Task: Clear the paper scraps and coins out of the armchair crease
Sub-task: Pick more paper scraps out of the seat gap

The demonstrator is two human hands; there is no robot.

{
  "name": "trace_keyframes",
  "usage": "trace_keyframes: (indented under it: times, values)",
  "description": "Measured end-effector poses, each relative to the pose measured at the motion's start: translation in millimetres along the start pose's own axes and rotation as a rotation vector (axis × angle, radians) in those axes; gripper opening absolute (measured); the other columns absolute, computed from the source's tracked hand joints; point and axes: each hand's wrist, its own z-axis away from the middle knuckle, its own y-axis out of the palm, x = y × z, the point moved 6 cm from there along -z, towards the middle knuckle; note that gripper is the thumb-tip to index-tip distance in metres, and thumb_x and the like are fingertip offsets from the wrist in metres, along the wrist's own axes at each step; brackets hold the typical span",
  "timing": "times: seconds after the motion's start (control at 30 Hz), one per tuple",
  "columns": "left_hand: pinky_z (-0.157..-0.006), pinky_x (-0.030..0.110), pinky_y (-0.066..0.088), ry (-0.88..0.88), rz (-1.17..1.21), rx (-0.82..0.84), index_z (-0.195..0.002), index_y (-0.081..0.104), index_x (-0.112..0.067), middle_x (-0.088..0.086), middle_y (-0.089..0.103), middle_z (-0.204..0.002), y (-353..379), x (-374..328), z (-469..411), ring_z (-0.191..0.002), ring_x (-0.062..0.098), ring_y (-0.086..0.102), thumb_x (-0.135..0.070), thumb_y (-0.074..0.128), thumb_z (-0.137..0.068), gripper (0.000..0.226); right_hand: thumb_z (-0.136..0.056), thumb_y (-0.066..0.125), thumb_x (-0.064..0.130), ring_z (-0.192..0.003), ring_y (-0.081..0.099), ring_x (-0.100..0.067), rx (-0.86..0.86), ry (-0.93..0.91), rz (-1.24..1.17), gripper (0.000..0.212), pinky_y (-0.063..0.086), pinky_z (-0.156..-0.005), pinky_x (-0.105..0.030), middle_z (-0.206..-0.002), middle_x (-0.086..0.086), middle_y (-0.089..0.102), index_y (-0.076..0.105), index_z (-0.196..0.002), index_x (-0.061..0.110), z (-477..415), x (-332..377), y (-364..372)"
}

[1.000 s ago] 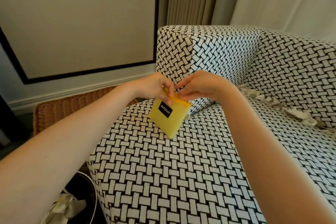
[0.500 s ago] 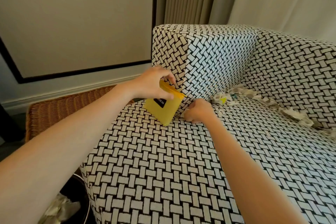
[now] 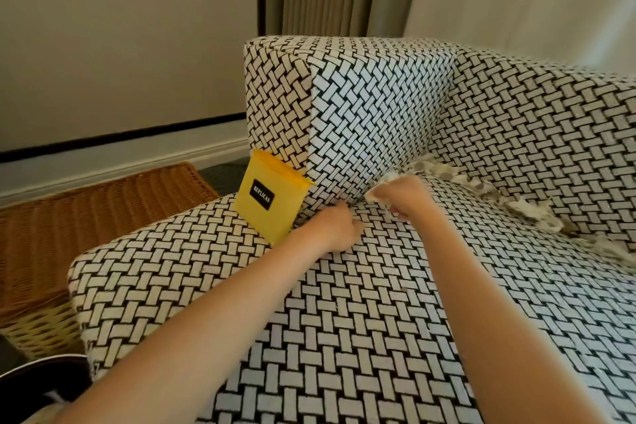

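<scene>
left hand [image 3: 339,225]: curled, apparently empty | right hand [image 3: 399,193]: pinching paper scraps [image 3: 377,191]

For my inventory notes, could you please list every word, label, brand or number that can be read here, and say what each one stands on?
"REPLICAS": white letters on a small black label on the yellow pouch, which leans against the armrest on the seat cushion.
The paper scraps in the crease show grey marks, too blurred to read as text.
Nothing else readable is in view.
</scene>
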Motion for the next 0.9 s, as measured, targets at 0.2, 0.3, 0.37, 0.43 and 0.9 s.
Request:
trace_keyframes:
  times: [0.2,0.3,0.37,0.43,0.9]
  values:
    - [-0.103,0.036,0.039,-0.038,0.148,0.039,-0.142,0.030,-0.010,0.013,0.043,-0.141,11.6,-1.8,-28.7,-0.126,0.029,0.044,-0.044,0.039,-0.092,0.061,-0.085,0.057,0.024,-0.091,0.048,-0.017,-0.124,0.020,-0.012,0.030,0.047,-0.082,-0.032,-0.097,-0.007,0.057,0.054,-0.107,0.004,-9.3,-15.3,-23.3]
    - [-0.105,0.034,0.033,0.001,0.213,0.065,-0.145,0.025,-0.015,0.009,0.037,-0.146,12.5,-6.7,-33.2,-0.131,0.026,0.039,-0.042,0.040,-0.093,0.061,-0.084,0.056,0.031,-0.089,0.050,-0.018,-0.174,-0.017,0.042,0.023,0.047,-0.093,-0.038,-0.077,-0.001,0.053,0.056,-0.075,0.010,-11.5,-20.8,-29.3]
    - [-0.106,0.032,0.032,0.033,0.234,0.076,-0.146,0.022,-0.016,0.007,0.034,-0.148,9.7,-10.4,-34.0,-0.133,0.025,0.037,-0.039,0.042,-0.093,0.061,-0.084,0.059,0.029,-0.097,0.052,-0.020,-0.184,-0.064,0.036,0.018,0.043,-0.098,-0.042,-0.089,-0.003,0.059,0.061,-0.074,0.014,-13.2,-19.2,-29.4]
    - [-0.104,0.030,0.032,0.050,0.282,0.077,-0.146,0.024,-0.017,0.006,0.036,-0.147,8.3,-13.0,-35.8,-0.132,0.024,0.037,-0.033,0.043,-0.093,0.058,-0.079,0.065,0.023,-0.111,0.047,-0.023,-0.172,-0.090,0.043,0.011,0.038,-0.102,-0.043,-0.105,-0.006,0.054,0.059,-0.085,0.017,-18.2,-17.3,-24.6]
    - [-0.106,0.027,0.030,0.072,1.013,-0.140,-0.133,0.047,-0.007,0.008,0.048,-0.138,6.2,-40.1,-65.8,-0.129,0.019,0.041,0.018,0.030,-0.080,0.061,-0.090,0.048,0.012,-0.086,0.058,-0.025,-0.401,-0.187,0.302,0.019,0.039,-0.064,-0.026,-0.099,-0.013,0.063,0.058,-0.102,0.001,-73.3,-16.4,-0.3]
